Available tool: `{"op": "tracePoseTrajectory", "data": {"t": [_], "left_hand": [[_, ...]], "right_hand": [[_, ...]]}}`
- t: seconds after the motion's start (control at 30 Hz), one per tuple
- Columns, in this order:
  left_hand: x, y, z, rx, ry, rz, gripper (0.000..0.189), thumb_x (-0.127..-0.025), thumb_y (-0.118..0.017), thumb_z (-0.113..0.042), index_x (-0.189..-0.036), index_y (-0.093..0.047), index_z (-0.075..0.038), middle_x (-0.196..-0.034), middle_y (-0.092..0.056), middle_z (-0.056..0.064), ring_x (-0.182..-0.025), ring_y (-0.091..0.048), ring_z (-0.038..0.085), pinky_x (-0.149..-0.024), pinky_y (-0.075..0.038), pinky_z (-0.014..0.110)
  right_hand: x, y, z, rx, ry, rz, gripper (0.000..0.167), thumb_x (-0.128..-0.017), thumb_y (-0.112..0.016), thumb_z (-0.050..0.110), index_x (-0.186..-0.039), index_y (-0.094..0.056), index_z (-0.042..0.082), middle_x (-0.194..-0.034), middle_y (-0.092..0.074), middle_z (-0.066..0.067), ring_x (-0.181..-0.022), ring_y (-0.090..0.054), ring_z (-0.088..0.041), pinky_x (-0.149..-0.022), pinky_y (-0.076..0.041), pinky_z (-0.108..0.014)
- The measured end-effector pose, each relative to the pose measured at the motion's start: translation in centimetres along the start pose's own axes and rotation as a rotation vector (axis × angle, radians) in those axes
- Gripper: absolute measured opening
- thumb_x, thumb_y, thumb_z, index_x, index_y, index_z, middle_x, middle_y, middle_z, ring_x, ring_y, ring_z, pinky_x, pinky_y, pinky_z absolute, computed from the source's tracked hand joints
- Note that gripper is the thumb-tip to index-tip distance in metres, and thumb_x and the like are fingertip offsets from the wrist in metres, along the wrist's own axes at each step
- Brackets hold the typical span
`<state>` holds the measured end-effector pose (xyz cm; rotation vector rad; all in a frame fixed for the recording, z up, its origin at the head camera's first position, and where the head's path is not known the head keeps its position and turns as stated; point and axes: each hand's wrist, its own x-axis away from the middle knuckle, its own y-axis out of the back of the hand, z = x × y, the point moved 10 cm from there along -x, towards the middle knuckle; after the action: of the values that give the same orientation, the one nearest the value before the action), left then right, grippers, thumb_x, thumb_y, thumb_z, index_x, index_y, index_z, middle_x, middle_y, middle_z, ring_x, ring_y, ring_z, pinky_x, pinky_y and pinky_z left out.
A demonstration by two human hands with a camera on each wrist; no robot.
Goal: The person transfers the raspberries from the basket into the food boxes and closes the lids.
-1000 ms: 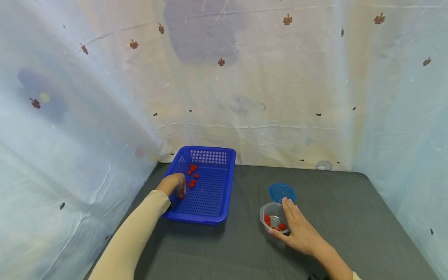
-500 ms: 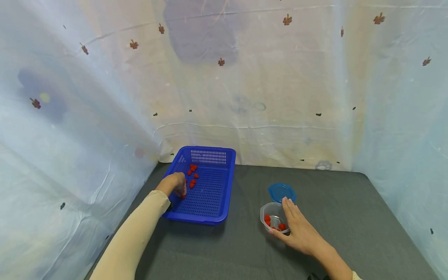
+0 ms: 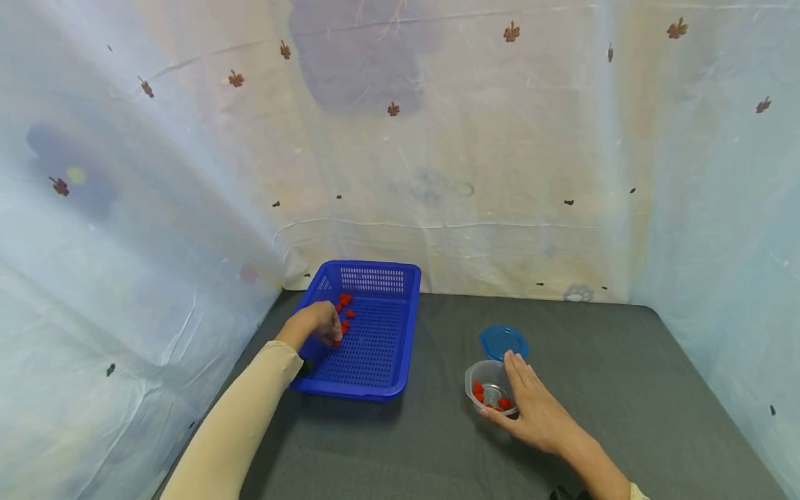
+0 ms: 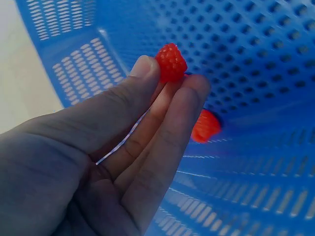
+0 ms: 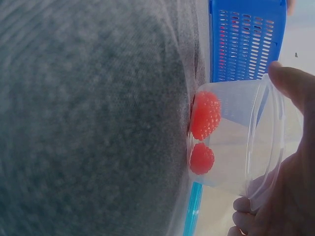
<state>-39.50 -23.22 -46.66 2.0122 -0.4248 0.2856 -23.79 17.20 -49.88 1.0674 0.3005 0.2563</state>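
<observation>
In the left wrist view, my left hand [image 4: 113, 142] pinches a red raspberry [image 4: 172, 63] between thumb and fingertips. That hand is inside a blue perforated plastic basket [image 3: 381, 361], low over its floor. Another raspberry [image 4: 205, 126] lies beyond the fingers, and several more raspberries [image 3: 346, 299] lie along the basket's left part. My right hand [image 3: 537, 417] holds a clear plastic container [image 5: 236, 108] at its rim, thumb on one side and fingers on the other. Inside it are several raspberries [image 5: 205, 115].
A blue lid [image 3: 503, 342] lies just behind the container. Dark grey cloth [image 3: 406, 451] covers the table. A pale patterned curtain [image 3: 462, 153] hangs behind and along both sides.
My left hand has shifted slightly right and away from me within the basket, a raspberry at its fingertips. The right hand and container stay in place.
</observation>
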Motion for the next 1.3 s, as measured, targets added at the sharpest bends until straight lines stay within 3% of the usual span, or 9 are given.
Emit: {"op": "tracePoseTrajectory", "data": {"t": [0.2, 0.37, 0.5, 0.63, 0.8, 1.03, 1.3], "left_hand": [[0.7, 1.0, -2.0, -0.067, -0.103, -0.057, 0.009, -0.101, -0.074, -0.008, -0.095, -0.079, -0.004, -0.094, -0.079, 0.005, -0.084, -0.076, 0.018, -0.082, -0.062, 0.037], [1.1, 1.7, -3.2, -0.077, -0.149, -0.115, 0.012, -0.104, -0.073, -0.016, -0.102, -0.082, -0.008, -0.094, -0.08, 0.004, -0.089, -0.077, 0.029, -0.074, -0.059, 0.035], [1.5, 1.8, -4.1, -0.055, -0.191, -0.139, 0.012, -0.104, -0.073, -0.018, -0.104, -0.082, -0.01, -0.087, -0.079, 0.002, -0.08, -0.075, 0.025, -0.068, -0.058, 0.035], [2.1, 1.6, -5.2, 0.013, -0.246, -0.145, 0.012, -0.105, -0.072, -0.019, -0.102, -0.082, -0.011, -0.089, -0.08, 0.006, -0.075, -0.072, 0.02, -0.064, -0.056, 0.034], [3.0, 1.2, -6.9, 0.064, -0.277, -0.161, 0.012, -0.105, -0.073, -0.02, -0.101, -0.08, -0.011, -0.093, -0.079, 0.006, -0.079, -0.071, 0.023, -0.062, -0.053, 0.03], [4.0, 0.5, -9.4, 0.129, -0.336, -0.182, 0.013, -0.105, -0.073, -0.018, -0.1, -0.079, -0.008, -0.096, -0.08, 0.007, -0.089, -0.078, 0.022, -0.078, -0.062, 0.035], [5.1, -0.5, -12.3, 0.165, -0.418, -0.226, 0.011, -0.105, -0.073, -0.021, -0.102, -0.078, -0.012, -0.096, -0.079, 0.002, -0.093, -0.077, 0.026, -0.082, -0.062, 0.039]], "right_hand": [[0.0, 0.0, 0.1, 0.003, 0.001, 0.0, 0.115, -0.096, -0.064, 0.075, -0.167, -0.023, -0.005, -0.176, -0.02, -0.023, -0.162, -0.019, -0.044, -0.126, -0.024, -0.064], [0.0, 0.1, 0.1, 0.002, 0.002, -0.005, 0.115, -0.096, -0.064, 0.074, -0.167, -0.023, -0.006, -0.176, -0.02, -0.024, -0.162, -0.02, -0.044, -0.126, -0.024, -0.064], [0.0, 0.1, 0.0, 0.001, 0.003, -0.004, 0.115, -0.096, -0.064, 0.075, -0.167, -0.023, -0.006, -0.175, -0.021, -0.024, -0.162, -0.02, -0.045, -0.125, -0.025, -0.065], [0.1, 0.1, 0.0, -0.003, 0.003, -0.009, 0.114, -0.096, -0.064, 0.074, -0.167, -0.023, -0.006, -0.175, -0.021, -0.025, -0.161, -0.021, -0.046, -0.125, -0.025, -0.065], [0.1, 0.2, 0.0, 0.002, 0.005, -0.015, 0.114, -0.096, -0.064, 0.074, -0.167, -0.023, -0.006, -0.175, -0.021, -0.025, -0.161, -0.022, -0.047, -0.124, -0.027, -0.065], [0.1, 0.2, -0.1, 0.009, 0.001, -0.017, 0.115, -0.096, -0.062, 0.076, -0.167, -0.023, -0.006, -0.175, -0.021, -0.024, -0.161, -0.022, -0.046, -0.124, -0.028, -0.065], [0.0, 0.1, -0.1, 0.002, 0.0, -0.011, 0.115, -0.096, -0.062, 0.076, -0.167, -0.023, -0.005, -0.175, -0.02, -0.024, -0.161, -0.021, -0.046, -0.124, -0.027, -0.065]]}}
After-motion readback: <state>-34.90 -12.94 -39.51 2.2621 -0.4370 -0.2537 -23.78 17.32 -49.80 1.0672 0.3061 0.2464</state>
